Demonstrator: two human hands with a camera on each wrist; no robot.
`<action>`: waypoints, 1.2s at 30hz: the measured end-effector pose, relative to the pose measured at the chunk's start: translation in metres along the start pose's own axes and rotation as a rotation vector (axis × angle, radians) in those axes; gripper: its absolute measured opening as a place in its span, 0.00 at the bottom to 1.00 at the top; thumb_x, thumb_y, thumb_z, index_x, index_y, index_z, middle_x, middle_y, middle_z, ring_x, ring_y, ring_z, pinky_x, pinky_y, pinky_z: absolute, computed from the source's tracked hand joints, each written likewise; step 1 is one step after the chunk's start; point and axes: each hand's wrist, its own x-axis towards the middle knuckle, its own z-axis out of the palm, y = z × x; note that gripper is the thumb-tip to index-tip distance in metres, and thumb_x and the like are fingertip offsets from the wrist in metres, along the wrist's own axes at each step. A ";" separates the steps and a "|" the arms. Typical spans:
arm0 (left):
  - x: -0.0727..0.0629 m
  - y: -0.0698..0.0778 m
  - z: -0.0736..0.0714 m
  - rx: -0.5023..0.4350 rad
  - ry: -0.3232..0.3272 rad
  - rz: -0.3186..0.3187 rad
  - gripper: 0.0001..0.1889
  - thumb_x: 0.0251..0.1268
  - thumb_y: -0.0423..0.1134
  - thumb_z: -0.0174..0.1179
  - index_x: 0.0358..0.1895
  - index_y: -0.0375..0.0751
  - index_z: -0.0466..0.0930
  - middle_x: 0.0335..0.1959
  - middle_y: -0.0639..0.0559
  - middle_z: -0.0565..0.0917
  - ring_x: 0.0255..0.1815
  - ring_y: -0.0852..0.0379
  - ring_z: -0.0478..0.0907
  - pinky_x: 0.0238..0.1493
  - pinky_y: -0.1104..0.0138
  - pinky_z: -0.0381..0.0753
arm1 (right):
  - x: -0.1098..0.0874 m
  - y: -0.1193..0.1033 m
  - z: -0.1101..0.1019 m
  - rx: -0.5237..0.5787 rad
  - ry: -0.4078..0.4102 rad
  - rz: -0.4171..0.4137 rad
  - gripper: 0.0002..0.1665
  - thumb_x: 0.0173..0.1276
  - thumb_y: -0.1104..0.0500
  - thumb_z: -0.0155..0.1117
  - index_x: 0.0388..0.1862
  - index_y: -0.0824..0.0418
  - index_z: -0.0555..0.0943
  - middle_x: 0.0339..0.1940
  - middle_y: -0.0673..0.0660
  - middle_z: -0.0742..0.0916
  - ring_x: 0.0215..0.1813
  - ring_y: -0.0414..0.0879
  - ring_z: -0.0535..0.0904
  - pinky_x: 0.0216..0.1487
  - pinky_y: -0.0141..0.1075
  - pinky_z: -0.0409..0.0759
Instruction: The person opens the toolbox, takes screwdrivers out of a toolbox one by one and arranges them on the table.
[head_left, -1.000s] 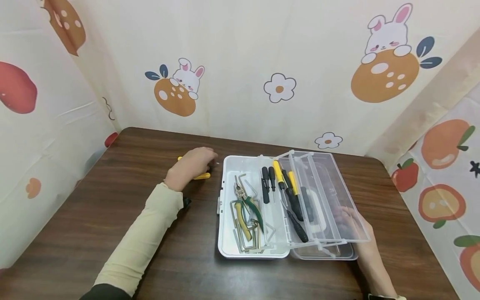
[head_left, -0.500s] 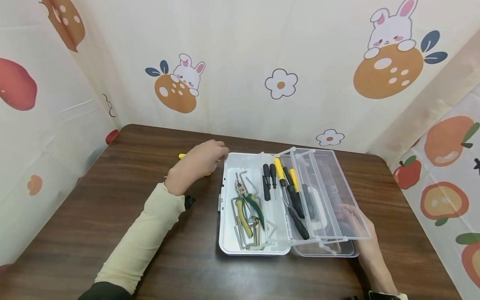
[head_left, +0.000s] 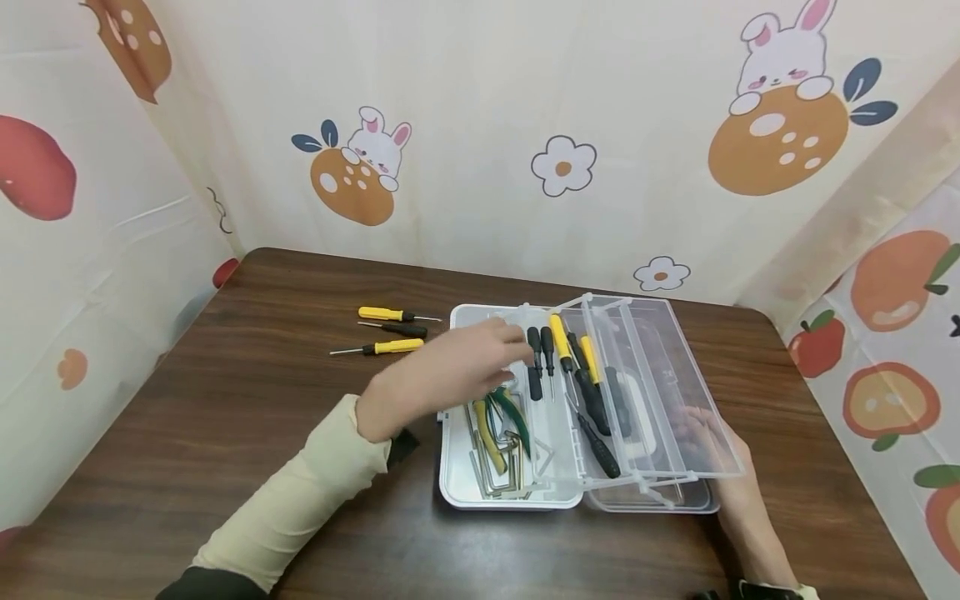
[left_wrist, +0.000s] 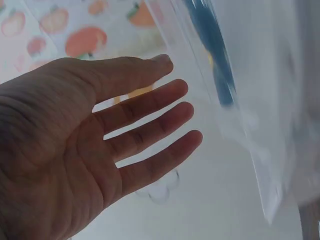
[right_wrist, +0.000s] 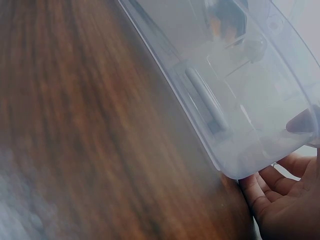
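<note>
My left hand (head_left: 453,367) hovers over the left part of a white toolbox (head_left: 447,467), hiding some of what lies inside. Its fingers (left_wrist: 150,107) are spread and hold nothing in the left wrist view. Below it lie green-and-yellow pliers (head_left: 491,442) and several hex keys (head_left: 498,492). A clear tray (head_left: 693,396) with black and yellow screwdrivers (head_left: 592,404) stands folded out to the right. My right hand (head_left: 731,475), partly seen through the clear plastic, grips the edge of the toolbox's clear lid (right_wrist: 235,167), thumb on one side and fingers on the other.
Left of the toolbox on the brown table (head_left: 225,400), two yellow-handled screwdrivers, one upper (head_left: 386,314) and one lower (head_left: 397,347), lie with a black-handled screwdriver (head_left: 405,329). A printed curtain (head_left: 480,208) hangs behind the table.
My left hand has moved right, from above the loose screwdrivers to over the toolbox, uncovering the three screwdrivers on the table. The right hand stays at the lid.
</note>
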 end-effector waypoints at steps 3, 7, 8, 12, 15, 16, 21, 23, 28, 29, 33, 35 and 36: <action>0.003 0.015 0.005 0.020 -0.025 0.053 0.17 0.74 0.39 0.65 0.63 0.48 0.83 0.58 0.53 0.85 0.58 0.56 0.80 0.60 0.64 0.84 | 0.000 -0.001 0.000 0.006 0.000 -0.002 0.12 0.83 0.60 0.54 0.52 0.54 0.85 0.38 0.40 0.91 0.40 0.31 0.86 0.43 0.22 0.81; 0.005 0.027 0.010 0.088 -0.038 0.085 0.18 0.75 0.40 0.64 0.65 0.49 0.81 0.61 0.54 0.84 0.60 0.56 0.79 0.61 0.66 0.83 | 0.001 -0.002 0.000 0.007 -0.005 0.000 0.12 0.83 0.60 0.54 0.53 0.56 0.85 0.38 0.40 0.91 0.40 0.32 0.86 0.43 0.22 0.81; 0.006 0.029 0.011 0.111 -0.037 0.092 0.18 0.75 0.41 0.64 0.65 0.50 0.81 0.61 0.54 0.84 0.60 0.56 0.79 0.61 0.67 0.83 | 0.001 -0.002 0.000 0.007 -0.005 0.001 0.12 0.83 0.60 0.54 0.53 0.57 0.85 0.38 0.40 0.91 0.40 0.32 0.86 0.43 0.22 0.81; 0.006 0.033 0.017 0.169 -0.010 0.134 0.18 0.75 0.41 0.64 0.65 0.51 0.80 0.61 0.55 0.83 0.60 0.56 0.79 0.59 0.67 0.83 | 0.001 0.000 0.000 0.027 -0.012 -0.006 0.12 0.83 0.61 0.53 0.53 0.57 0.85 0.38 0.41 0.91 0.40 0.32 0.87 0.43 0.22 0.82; 0.007 0.038 0.020 0.208 0.025 0.176 0.18 0.76 0.43 0.63 0.65 0.51 0.80 0.60 0.55 0.83 0.60 0.55 0.80 0.59 0.66 0.83 | 0.001 0.000 -0.001 0.035 -0.013 -0.015 0.13 0.83 0.62 0.53 0.51 0.56 0.85 0.38 0.42 0.91 0.40 0.33 0.87 0.43 0.22 0.82; 0.007 0.040 0.021 0.217 0.026 0.184 0.18 0.77 0.44 0.62 0.66 0.51 0.79 0.60 0.55 0.83 0.60 0.56 0.79 0.59 0.66 0.83 | 0.000 0.000 -0.001 0.031 -0.013 -0.016 0.13 0.83 0.61 0.53 0.51 0.55 0.85 0.38 0.41 0.91 0.40 0.33 0.87 0.43 0.22 0.81; 0.005 0.051 0.025 0.252 0.004 0.204 0.22 0.79 0.50 0.58 0.71 0.55 0.75 0.67 0.56 0.80 0.68 0.55 0.77 0.61 0.61 0.83 | 0.000 0.000 -0.002 0.032 -0.013 -0.015 0.13 0.83 0.61 0.53 0.51 0.55 0.85 0.39 0.41 0.91 0.40 0.32 0.86 0.43 0.22 0.81; 0.003 0.054 0.027 0.252 -0.021 0.206 0.24 0.79 0.52 0.57 0.74 0.57 0.73 0.71 0.56 0.77 0.72 0.55 0.74 0.63 0.58 0.83 | 0.000 0.000 -0.002 0.029 -0.011 -0.011 0.13 0.83 0.61 0.53 0.52 0.55 0.85 0.39 0.41 0.91 0.40 0.32 0.86 0.43 0.22 0.81; 0.003 0.060 0.034 0.236 -0.093 0.227 0.27 0.81 0.55 0.54 0.79 0.61 0.67 0.78 0.57 0.71 0.78 0.54 0.68 0.70 0.53 0.77 | 0.000 0.000 -0.003 0.028 -0.014 -0.001 0.13 0.83 0.61 0.53 0.51 0.52 0.85 0.39 0.40 0.91 0.41 0.32 0.86 0.44 0.22 0.81; 0.004 0.061 0.036 0.238 -0.100 0.234 0.27 0.81 0.55 0.52 0.79 0.62 0.66 0.79 0.56 0.70 0.79 0.54 0.68 0.72 0.53 0.76 | 0.000 0.001 -0.003 0.027 -0.015 0.000 0.13 0.83 0.61 0.53 0.51 0.51 0.85 0.40 0.40 0.91 0.41 0.32 0.86 0.44 0.22 0.81; 0.006 0.064 0.044 0.258 -0.085 0.247 0.26 0.84 0.56 0.46 0.80 0.62 0.64 0.81 0.55 0.67 0.80 0.53 0.67 0.74 0.52 0.73 | 0.000 0.001 -0.003 0.023 -0.010 0.003 0.13 0.83 0.61 0.53 0.52 0.52 0.85 0.40 0.40 0.91 0.42 0.32 0.86 0.44 0.22 0.80; 0.006 0.066 0.048 0.283 -0.061 0.242 0.26 0.85 0.55 0.45 0.79 0.62 0.65 0.80 0.55 0.68 0.79 0.54 0.68 0.74 0.52 0.73 | 0.000 0.002 -0.002 0.019 -0.010 0.003 0.13 0.83 0.61 0.53 0.52 0.53 0.85 0.39 0.40 0.91 0.41 0.32 0.86 0.44 0.22 0.80; 0.006 0.066 0.049 0.293 -0.052 0.239 0.25 0.85 0.55 0.45 0.79 0.62 0.66 0.79 0.55 0.69 0.78 0.54 0.68 0.74 0.52 0.74 | 0.000 0.001 -0.002 0.019 -0.010 0.002 0.13 0.83 0.61 0.53 0.52 0.53 0.85 0.39 0.40 0.91 0.41 0.32 0.86 0.44 0.22 0.80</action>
